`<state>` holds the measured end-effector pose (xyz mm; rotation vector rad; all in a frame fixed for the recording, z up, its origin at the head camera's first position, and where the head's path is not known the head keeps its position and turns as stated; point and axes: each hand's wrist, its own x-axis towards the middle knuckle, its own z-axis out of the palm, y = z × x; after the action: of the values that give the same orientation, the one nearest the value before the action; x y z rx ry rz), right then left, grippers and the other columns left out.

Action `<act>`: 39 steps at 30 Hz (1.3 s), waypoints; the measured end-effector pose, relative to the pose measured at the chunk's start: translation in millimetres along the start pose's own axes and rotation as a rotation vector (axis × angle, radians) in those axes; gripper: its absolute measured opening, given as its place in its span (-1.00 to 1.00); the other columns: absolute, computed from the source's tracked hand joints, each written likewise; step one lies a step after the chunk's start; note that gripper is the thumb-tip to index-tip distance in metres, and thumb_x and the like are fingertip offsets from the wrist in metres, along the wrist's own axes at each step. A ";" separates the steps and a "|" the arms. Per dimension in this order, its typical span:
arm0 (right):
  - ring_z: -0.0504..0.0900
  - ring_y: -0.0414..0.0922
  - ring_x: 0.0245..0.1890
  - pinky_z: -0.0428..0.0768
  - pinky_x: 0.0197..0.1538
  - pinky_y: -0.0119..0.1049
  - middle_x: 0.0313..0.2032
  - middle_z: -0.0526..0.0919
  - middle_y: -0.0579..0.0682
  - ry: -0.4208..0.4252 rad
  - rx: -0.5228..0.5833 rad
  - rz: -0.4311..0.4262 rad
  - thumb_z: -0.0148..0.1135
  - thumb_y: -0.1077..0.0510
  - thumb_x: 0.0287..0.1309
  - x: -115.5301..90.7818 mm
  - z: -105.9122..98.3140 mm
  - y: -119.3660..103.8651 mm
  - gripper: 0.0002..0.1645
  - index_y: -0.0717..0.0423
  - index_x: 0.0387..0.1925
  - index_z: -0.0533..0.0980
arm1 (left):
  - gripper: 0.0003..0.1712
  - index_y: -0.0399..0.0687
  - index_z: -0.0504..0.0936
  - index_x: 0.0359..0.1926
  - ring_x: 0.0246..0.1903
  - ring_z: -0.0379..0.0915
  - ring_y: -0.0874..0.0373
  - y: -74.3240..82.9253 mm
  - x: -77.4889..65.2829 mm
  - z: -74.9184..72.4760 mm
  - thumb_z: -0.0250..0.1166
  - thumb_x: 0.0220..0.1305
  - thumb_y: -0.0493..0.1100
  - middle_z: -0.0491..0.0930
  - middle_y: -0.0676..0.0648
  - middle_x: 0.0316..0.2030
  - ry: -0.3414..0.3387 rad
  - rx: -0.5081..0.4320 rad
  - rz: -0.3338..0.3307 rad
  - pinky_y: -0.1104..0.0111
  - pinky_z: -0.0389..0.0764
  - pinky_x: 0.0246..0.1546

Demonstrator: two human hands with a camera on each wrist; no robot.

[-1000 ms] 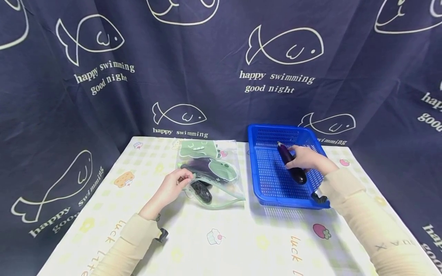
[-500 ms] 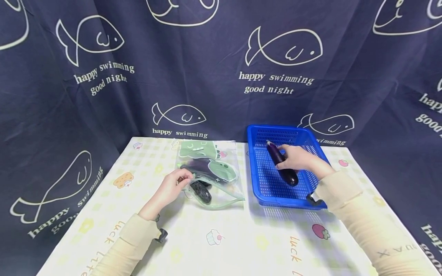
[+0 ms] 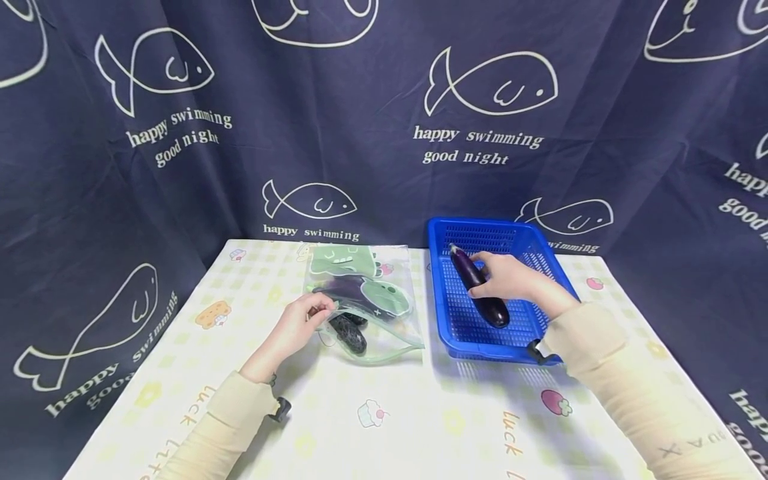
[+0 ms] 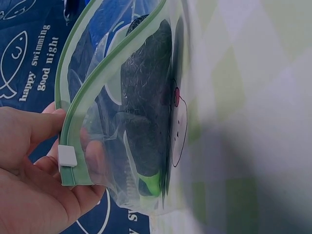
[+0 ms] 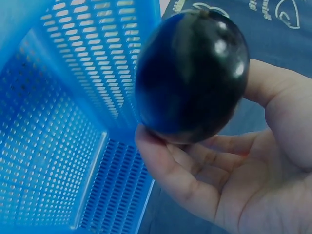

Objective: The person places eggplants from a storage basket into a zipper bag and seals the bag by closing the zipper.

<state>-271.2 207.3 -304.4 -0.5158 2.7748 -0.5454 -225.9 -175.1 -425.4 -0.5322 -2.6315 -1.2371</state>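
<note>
With its fingers round the middle, my right hand (image 3: 507, 277) grips a long dark purple eggplant (image 3: 491, 310) over the blue basket (image 3: 444, 320). In the right wrist view the rounded end of this eggplant (image 5: 192, 78) faces the camera. My left hand (image 3: 300, 320) pinches the green-edged mouth of a clear zip bag (image 3: 414, 327) near its corner, beside a white slider (image 4: 67, 156). The bag lies with its mouth spread, printed with green and purple cartoon shapes. Inside it shows a dark eggplant (image 3: 347, 333), with a green stem end in the left wrist view.
A pale checked tablecloth (image 3: 372, 460) with small food prints covers the table. Behind it hangs a dark blue curtain (image 3: 384, 100) with white fish drawings. The basket stands right of the bag, a narrow strip of cloth between them.
My right hand has moved left across the basket with the eggplant, toward its left wall. My left hand keeps its hold on the zip bag and stays in place.
</note>
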 end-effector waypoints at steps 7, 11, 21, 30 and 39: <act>0.62 -0.10 -0.45 0.61 -0.51 -0.30 -0.13 0.59 0.29 0.009 -0.001 -0.028 0.37 0.03 -0.03 -1.4 1.2 -9.8 -0.09 0.34 0.26 0.19 | -0.89 -0.08 0.60 -0.26 -0.39 0.40 0.19 1.6 -0.2 0.2 0.24 0.21 -0.34 0.53 0.00 -0.39 -0.004 0.006 -0.001 0.37 0.50 -0.31; 0.64 -0.09 -0.43 0.64 -0.47 -0.28 -0.11 0.58 0.30 0.005 0.016 -0.039 0.37 0.04 -0.02 -2.4 2.2 -15.6 -0.10 0.33 0.26 0.19 | -0.89 -0.10 0.60 -0.25 -0.39 0.40 0.19 2.2 -1.2 -0.2 0.23 0.21 -0.35 0.52 0.00 -0.39 -0.005 0.008 0.002 0.38 0.50 -0.31; 0.63 -0.09 -0.39 0.64 -0.35 -0.25 -0.15 0.62 0.23 0.036 -0.021 -0.088 0.40 0.00 -0.06 -2.3 5.1 -26.7 -0.11 0.29 0.25 0.25 | -0.87 -0.09 0.60 -0.26 -0.40 0.39 0.20 1.8 -1.6 -0.8 0.24 0.20 -0.36 0.51 0.03 -0.39 -0.007 0.011 -0.005 0.39 0.49 -0.33; 0.64 -0.11 -0.37 0.63 -0.32 -0.25 -0.15 0.64 0.18 0.047 -0.001 -0.126 0.42 0.00 -0.08 -3.8 7.7 -42.3 -0.12 0.22 0.25 0.27 | -0.87 -0.09 0.61 -0.27 -0.41 0.39 0.20 2.6 -2.0 -1.2 0.24 0.19 -0.37 0.51 0.02 -0.40 -0.011 0.012 -0.011 0.39 0.49 -0.34; 0.65 -0.11 -0.39 0.64 -0.37 -0.31 -0.12 0.63 0.21 0.039 0.077 -0.152 0.43 0.04 -0.09 -4.6 12.8 -58.3 -0.14 0.19 0.24 0.28 | -0.88 -0.09 0.60 -0.26 -0.40 0.40 0.20 3.6 -0.1 -0.6 0.24 0.20 -0.36 0.51 0.01 -0.39 -0.016 0.015 -0.002 0.38 0.51 -0.32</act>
<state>-246.0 154.6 -291.2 -0.7092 2.7531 -0.6992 -224.4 -173.5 -422.5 -0.5396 -2.6533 -1.2176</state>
